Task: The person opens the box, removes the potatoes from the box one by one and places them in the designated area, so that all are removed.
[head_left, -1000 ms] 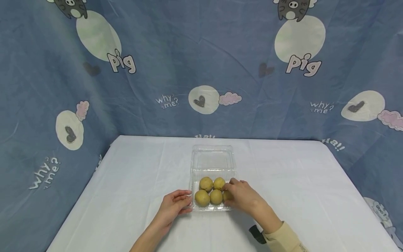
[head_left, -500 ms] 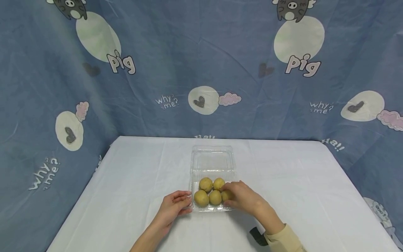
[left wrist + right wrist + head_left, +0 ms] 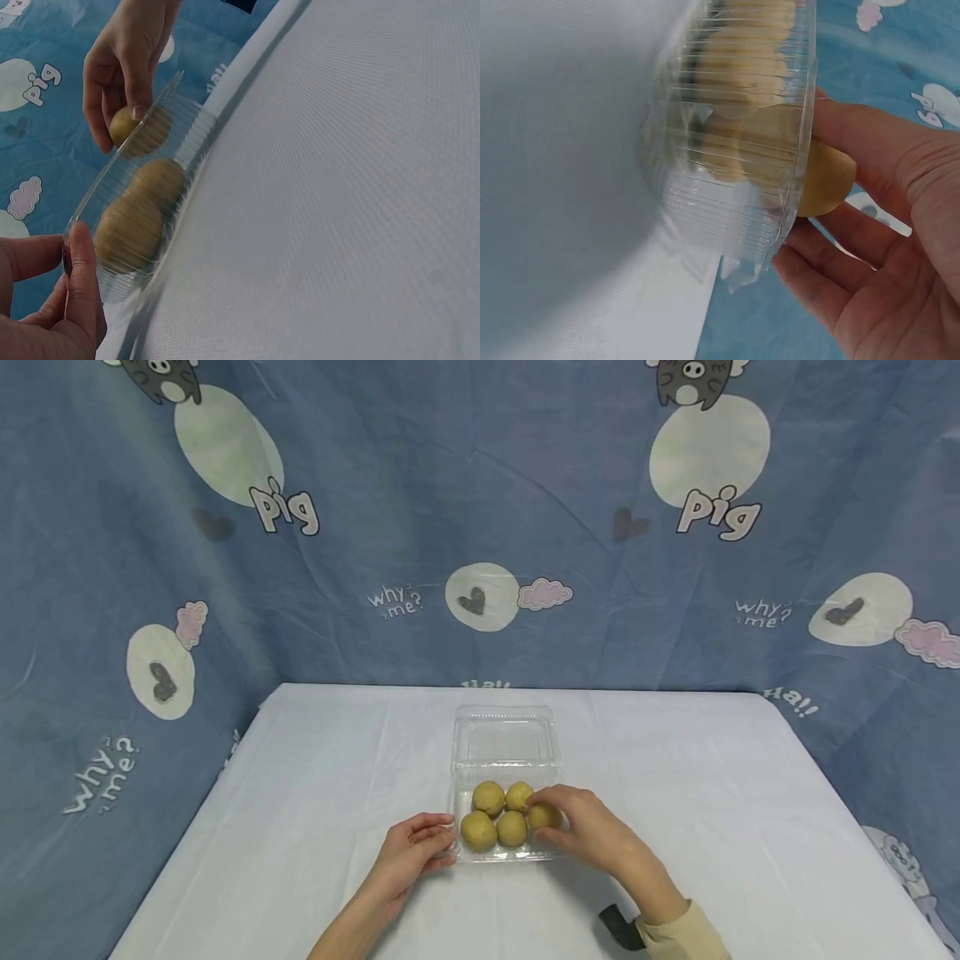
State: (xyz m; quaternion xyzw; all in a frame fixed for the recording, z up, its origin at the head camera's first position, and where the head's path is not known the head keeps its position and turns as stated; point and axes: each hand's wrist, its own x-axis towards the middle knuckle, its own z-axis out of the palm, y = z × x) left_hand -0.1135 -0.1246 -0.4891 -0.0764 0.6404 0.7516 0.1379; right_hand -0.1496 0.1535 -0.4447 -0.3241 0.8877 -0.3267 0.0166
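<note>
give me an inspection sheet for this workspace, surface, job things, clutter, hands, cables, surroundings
surface: white cloth-like tabletop, faint creases
box: clear plastic hinged box, lid open and laid back away from the person
fruits: four round dull-yellow fruit-like balls inside the box; a fifth matching ball at its near right corner, partly above the rim
clutter: dark flat piece beside the tan right sleeve; cannot tell what it is
left hand: bare left hand, pinching the box's left edge
right hand: bare right hand, gripping the fifth ball
cables: nothing seen
surroundings: blue fabric backdrop printed with pigs, pale ovals, hearts, pink clouds and lettering
</note>
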